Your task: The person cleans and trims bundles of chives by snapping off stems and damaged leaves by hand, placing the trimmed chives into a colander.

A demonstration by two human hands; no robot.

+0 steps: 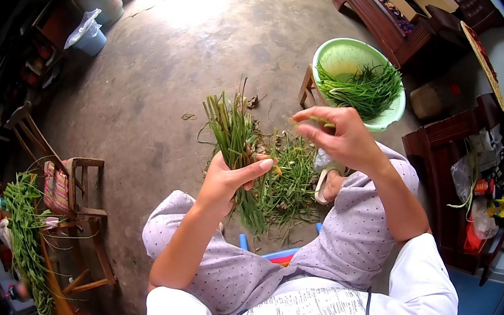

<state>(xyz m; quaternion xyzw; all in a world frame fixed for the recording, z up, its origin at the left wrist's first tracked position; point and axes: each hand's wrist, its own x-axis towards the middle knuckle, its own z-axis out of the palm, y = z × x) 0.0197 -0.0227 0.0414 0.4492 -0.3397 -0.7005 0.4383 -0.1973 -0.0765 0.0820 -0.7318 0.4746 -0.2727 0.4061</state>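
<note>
My left hand [230,182] is wrapped round an upright bunch of long green vegetable stalks [229,123], with cut ends at the top and thin leaves hanging below. To its right, my right hand [339,135] is raised with fingers pinched together. A small yellowish-green scrap seems to lie at its fingertips, partly hidden and blurred. A yellowed leaf bit shows by my left thumb. Beneath both hands a heap of loose green trimmings [292,184] lies on the floor between my feet.
A light-green plastic basket [339,49] with long green leaves stands at the right by a wooden stool [307,86]. More greens [24,227] hang over a table at the left, beside a wooden chair [82,164]. A blue bucket [91,40] stands far left.
</note>
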